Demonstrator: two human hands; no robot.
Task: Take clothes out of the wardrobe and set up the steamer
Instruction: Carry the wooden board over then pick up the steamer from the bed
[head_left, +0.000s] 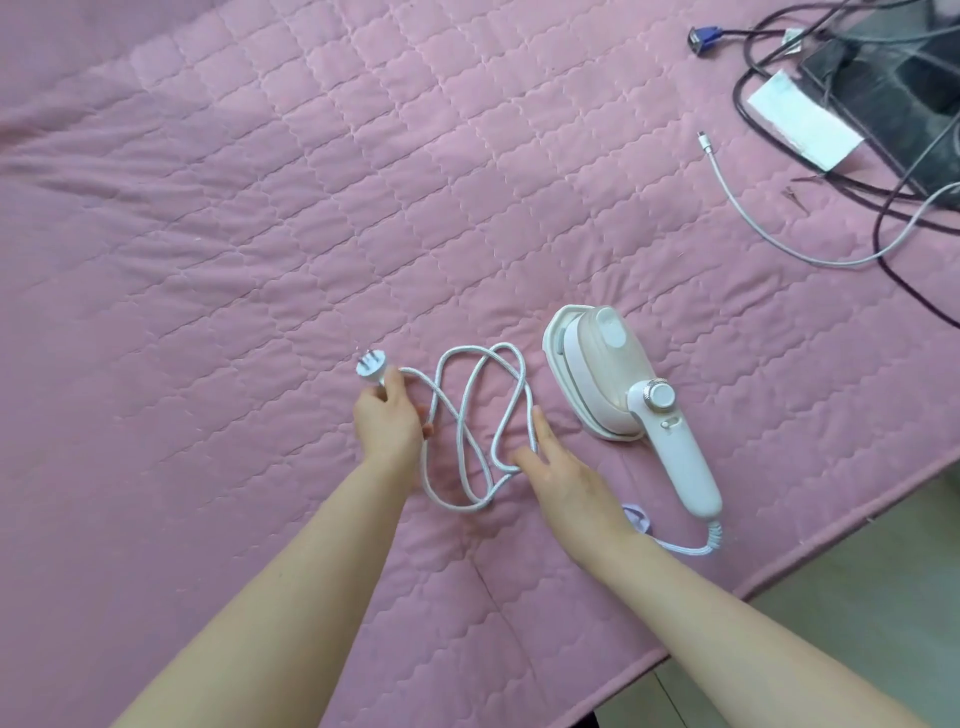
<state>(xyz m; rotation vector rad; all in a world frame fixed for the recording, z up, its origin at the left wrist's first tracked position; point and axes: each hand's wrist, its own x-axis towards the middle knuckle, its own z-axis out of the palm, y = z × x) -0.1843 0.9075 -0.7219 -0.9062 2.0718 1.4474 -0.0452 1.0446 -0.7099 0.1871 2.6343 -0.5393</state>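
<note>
A white and pale pink handheld steamer (613, 374) lies on the pink quilted bed cover (260, 234), handle pointing toward me. Its white braided cord (483, 410) runs from the handle's end and lies in loose loops to the steamer's left. My left hand (387, 415) is closed around the cord just behind the white plug (370, 367), whose metal prongs point away from me. My right hand (561, 467) rests flat on the loops with its fingers spread, holding nothing. No clothes or wardrobe are in view.
At the back right lie tangled black cables (893, 208), a thin white charging cable (753, 218), a blue connector (701, 40), a white card (800, 122) and a dark device (893, 88). The bed's edge (779, 577) runs diagonally at lower right, with pale floor beyond.
</note>
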